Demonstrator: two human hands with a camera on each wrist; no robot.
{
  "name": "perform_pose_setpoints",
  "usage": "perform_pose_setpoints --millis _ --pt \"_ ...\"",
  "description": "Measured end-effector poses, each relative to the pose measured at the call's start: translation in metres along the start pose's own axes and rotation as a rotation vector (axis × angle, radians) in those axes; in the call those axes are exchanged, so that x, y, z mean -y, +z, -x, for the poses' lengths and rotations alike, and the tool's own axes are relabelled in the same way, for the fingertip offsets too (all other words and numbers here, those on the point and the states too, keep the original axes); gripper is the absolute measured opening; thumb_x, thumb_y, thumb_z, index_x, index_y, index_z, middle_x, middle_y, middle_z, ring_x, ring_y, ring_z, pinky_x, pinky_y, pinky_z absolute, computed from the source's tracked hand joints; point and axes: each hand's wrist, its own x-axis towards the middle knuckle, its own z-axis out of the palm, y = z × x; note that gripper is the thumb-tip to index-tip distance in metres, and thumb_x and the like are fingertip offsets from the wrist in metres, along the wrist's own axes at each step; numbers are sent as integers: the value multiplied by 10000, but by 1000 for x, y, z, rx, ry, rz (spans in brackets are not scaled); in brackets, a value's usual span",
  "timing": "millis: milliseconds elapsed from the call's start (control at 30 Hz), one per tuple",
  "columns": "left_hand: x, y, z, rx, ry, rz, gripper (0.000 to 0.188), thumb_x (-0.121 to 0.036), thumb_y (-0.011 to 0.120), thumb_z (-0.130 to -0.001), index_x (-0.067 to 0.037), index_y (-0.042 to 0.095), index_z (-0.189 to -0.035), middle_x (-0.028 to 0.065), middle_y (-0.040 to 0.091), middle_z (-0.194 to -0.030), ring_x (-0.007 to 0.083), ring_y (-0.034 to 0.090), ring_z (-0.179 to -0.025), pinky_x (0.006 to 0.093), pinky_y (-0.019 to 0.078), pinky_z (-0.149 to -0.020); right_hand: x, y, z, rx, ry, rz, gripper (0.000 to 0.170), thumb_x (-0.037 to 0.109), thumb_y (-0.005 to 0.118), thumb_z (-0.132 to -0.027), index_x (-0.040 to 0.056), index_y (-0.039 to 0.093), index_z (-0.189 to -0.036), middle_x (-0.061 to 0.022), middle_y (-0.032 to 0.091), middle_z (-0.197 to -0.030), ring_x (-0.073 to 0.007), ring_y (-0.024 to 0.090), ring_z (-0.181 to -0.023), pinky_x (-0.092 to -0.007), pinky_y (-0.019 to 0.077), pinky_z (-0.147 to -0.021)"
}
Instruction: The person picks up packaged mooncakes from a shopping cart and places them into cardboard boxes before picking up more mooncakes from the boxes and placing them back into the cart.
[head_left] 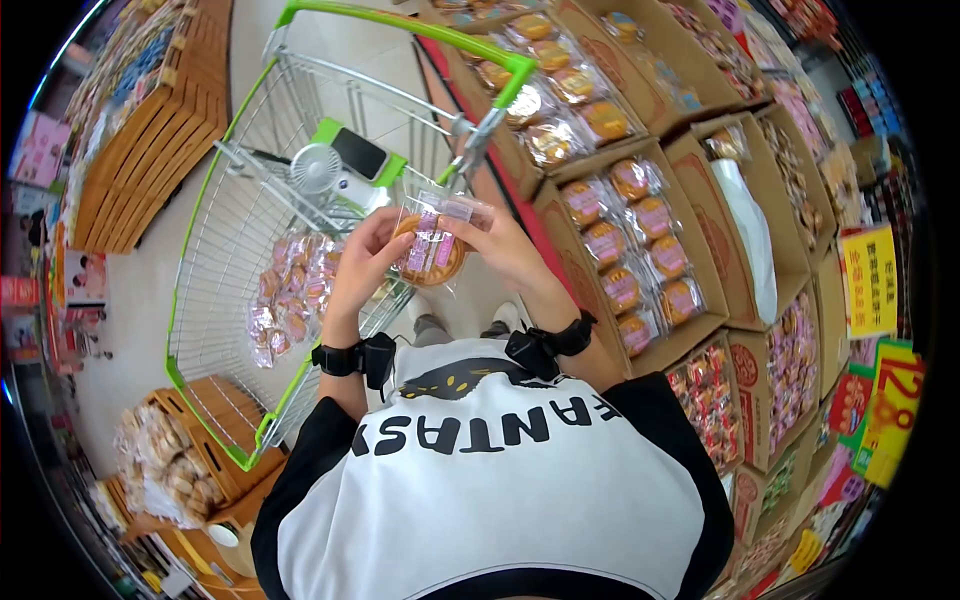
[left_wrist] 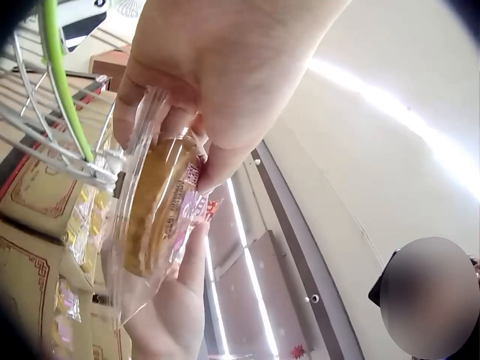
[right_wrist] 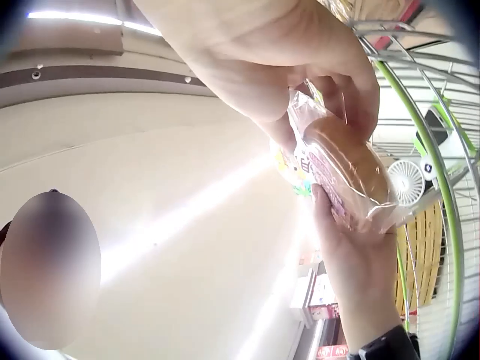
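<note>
A round golden-brown pastry in a clear plastic wrapper with a purple-pink printed label (head_left: 437, 258) is held up in front of the chest, beside the cart. My left hand (head_left: 372, 250) grips it on the left side with the thumb over the label. From the other side my right hand (head_left: 492, 235) pinches the wrapper's upper right part, thumb on the front. In the left wrist view the wrapped pastry (left_wrist: 157, 206) appears edge-on between both hands. The right wrist view shows the thick side of the pastry (right_wrist: 351, 159) through the clear film.
A green-rimmed shopping cart (head_left: 208, 165) stands at front left, with several wrapped pastries (head_left: 292, 292), a white fan (head_left: 316, 168) and a phone (head_left: 360, 152) in it. Cardboard boxes (head_left: 690, 225) of wrapped pastries line the right. Wooden slatted shelving (head_left: 150, 150) stands at far left.
</note>
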Motion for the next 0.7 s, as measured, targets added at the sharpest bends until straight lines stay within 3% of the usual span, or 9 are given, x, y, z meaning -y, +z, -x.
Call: perform_pose_setpoints --millis 133,400,433,700 --pt "10 41 -22 108 5 1 253 -36 507 -814 21 453 -1054 71 554 -989 99 517 -900 220 416 -771 7 -34 29 -172 11 -61 303 227 507 -843 -14 540 -1022 -29 589 -866 -62 537 -738 -212 441 -642" --pt "28 108 -49 253 -61 -9 315 -84 531 -814 -16 430 -1105 48 567 -882 61 520 -782 171 417 -648 16 -91 78 -421 77 -147 385 341 420 -873 4 533 -1020 -47 583 -852 -93 560 -712 -241 468 -635" --pt "27 112 -51 296 -78 -59 323 -65 495 -823 -19 414 -1132 63 567 -897 85 525 -822 206 423 -702 12 -99 82 -436 106 -128 376 339 413 -875 16 529 -1027 -55 580 -868 -106 562 -723 -242 467 -632" --pt "50 135 -72 487 -106 -209 360 -66 543 -796 -14 417 -1130 42 552 -855 96 522 -799 220 428 -688 8 -130 108 -636 93 -246 404 378 429 -858 37 505 -1060 -59 571 -886 -124 565 -733 -267 471 -634"
